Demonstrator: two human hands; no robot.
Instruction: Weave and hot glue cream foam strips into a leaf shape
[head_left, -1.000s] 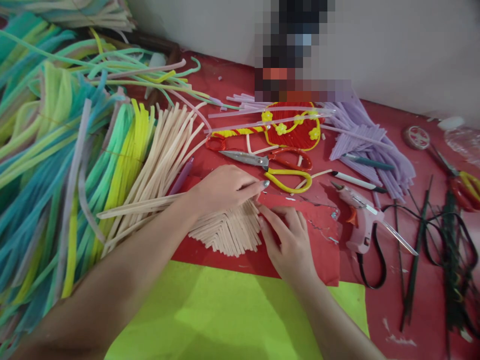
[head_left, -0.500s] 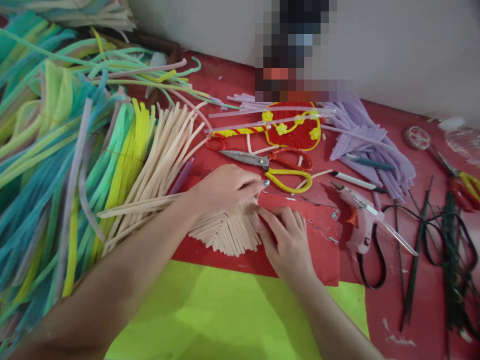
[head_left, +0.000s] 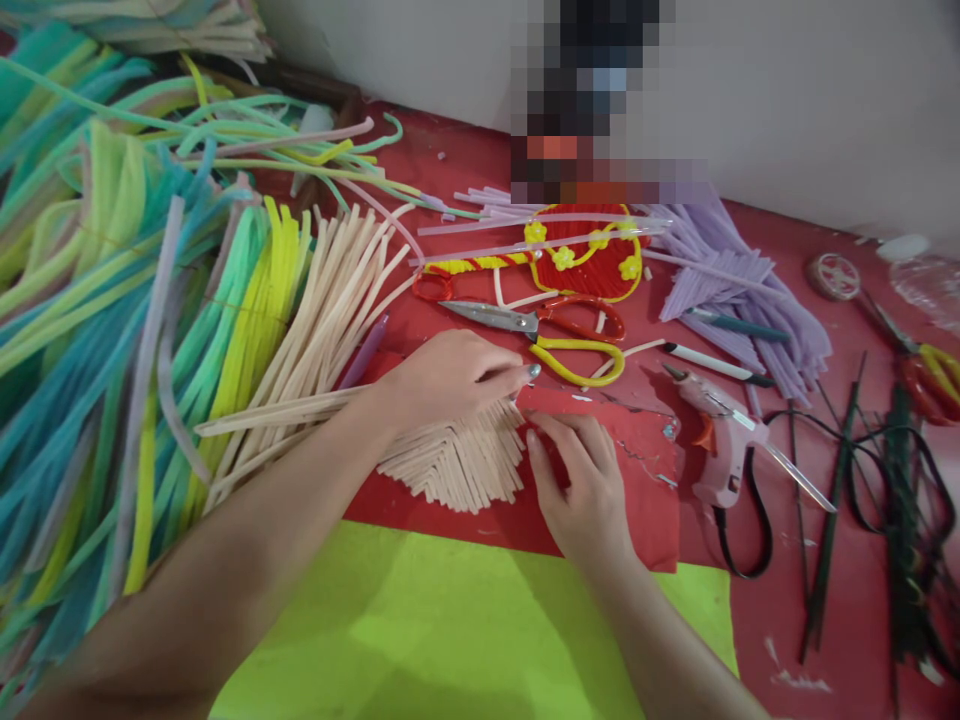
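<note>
My left hand (head_left: 459, 378) is bent over a flat, leaf-shaped piece of beige pipe cleaners (head_left: 469, 465), gripping its upper part. Its fingertips on the far side are partly hidden. Slanting rows of stems meet along the middle of the piece. My right hand (head_left: 581, 475) is just off the right edge, thumb and fingers bent but apart, with nothing visible between them. Beneath both is red card (head_left: 649, 510). Scissors (head_left: 517, 318) with one red and one yellow handle lie just beyond my left hand.
Bundles of coloured pipe cleaners (head_left: 247, 300) fill the left side. Behind the scissors lies a red and yellow pipe-cleaner fan (head_left: 585, 275), with purple pipe cleaners (head_left: 720, 270) beside it. A pink glue gun (head_left: 727, 435) rests at right. A lime-green sheet (head_left: 420, 620) covers the front.
My right hand has drawn slightly right, away from the edge of the beige piece, and its fingers have parted from it. My left hand has hardly moved.
</note>
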